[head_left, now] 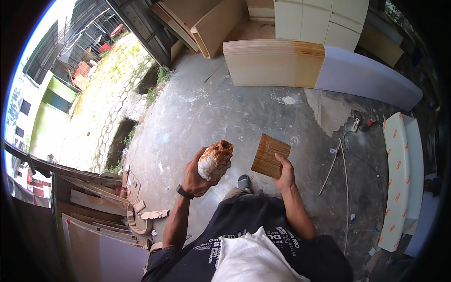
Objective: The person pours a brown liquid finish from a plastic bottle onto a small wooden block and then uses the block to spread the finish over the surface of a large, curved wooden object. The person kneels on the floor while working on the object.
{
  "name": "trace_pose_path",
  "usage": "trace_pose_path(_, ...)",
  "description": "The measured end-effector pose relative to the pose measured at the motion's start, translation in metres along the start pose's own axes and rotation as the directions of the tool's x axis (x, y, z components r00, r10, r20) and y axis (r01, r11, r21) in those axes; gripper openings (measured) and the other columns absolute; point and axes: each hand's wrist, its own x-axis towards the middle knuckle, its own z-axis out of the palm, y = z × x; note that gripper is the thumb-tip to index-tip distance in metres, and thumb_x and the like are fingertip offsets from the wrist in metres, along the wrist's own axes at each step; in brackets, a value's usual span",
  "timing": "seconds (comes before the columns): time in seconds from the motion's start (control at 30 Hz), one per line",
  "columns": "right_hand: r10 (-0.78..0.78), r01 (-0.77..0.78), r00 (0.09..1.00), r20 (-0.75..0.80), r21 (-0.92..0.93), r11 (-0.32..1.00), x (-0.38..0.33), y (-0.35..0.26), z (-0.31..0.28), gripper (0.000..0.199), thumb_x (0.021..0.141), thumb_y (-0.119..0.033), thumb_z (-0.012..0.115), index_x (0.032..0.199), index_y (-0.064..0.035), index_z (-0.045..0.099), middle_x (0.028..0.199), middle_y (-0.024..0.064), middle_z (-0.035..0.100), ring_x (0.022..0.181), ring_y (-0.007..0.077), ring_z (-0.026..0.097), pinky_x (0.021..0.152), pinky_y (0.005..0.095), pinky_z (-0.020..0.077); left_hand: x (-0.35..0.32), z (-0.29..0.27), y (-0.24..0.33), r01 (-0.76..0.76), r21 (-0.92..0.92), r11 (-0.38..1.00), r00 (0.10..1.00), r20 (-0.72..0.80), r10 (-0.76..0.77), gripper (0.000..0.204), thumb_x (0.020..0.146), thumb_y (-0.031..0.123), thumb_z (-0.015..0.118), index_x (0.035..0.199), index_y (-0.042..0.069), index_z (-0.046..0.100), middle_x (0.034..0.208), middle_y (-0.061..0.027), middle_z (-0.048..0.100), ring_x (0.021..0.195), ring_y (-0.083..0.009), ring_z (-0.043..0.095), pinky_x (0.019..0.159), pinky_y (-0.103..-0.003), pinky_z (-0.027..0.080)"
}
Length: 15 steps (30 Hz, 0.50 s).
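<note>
My left hand (191,175) is wrapped round a lumpy, crusted white and brown thing (215,162), perhaps a coated can. Its upper end is brown with a dark hollow, and what is inside cannot be made out. A small flat square of brown wood (267,155) with streaked grain is gripped in my right hand (284,176), the thumb lying across its face. Both things are held up in front of my body, apart from each other, above the grey floor (206,108).
A long panel (272,63), part wood and part white, stands across the far side, with white cabinets (319,21) behind. Wood offcuts (101,202) are stacked at left. A pale curved panel (399,183) stands at right, near thin strips (345,188) and a cable (347,136).
</note>
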Motion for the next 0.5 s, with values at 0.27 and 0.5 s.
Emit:
trace_pose_path(0.27, -0.136, 0.147, 0.984, -0.117, 0.096, 0.984, 0.166, -0.028, 0.050, 0.037, 0.099, -0.024, 0.065, 0.131, -0.0065, 0.059, 0.124, 0.0066, 0.066, 0.117, 0.0217, 0.063, 0.101, 0.0401, 0.0493, 0.264, -0.047, -0.077, -0.118, 0.173, 0.978, 0.952, 0.300, 0.061, 0.100, 0.057, 0.021, 0.094, 0.146, 0.010, 0.048, 0.120, -0.0168, 0.072, 0.108, -0.0360, 0.071, 0.095, -0.042, 0.058)
trace_pose_path(0.5, -0.181, 0.189, 0.968, -0.175, 0.028, 0.982, 0.350, -0.086, 0.053, 0.038, 0.098, -0.023, 0.067, 0.130, -0.0046, 0.059, 0.122, 0.0078, 0.065, 0.115, 0.0214, 0.064, 0.096, 0.0394, 0.0515, 0.471, -0.035, -0.140, -0.197, 0.248, 0.949, 0.946, 0.303, 0.117, 0.101, 0.056, 0.020, 0.093, 0.146, 0.011, 0.047, 0.118, -0.0165, 0.073, 0.107, -0.0371, 0.071, 0.093, -0.043, 0.059)
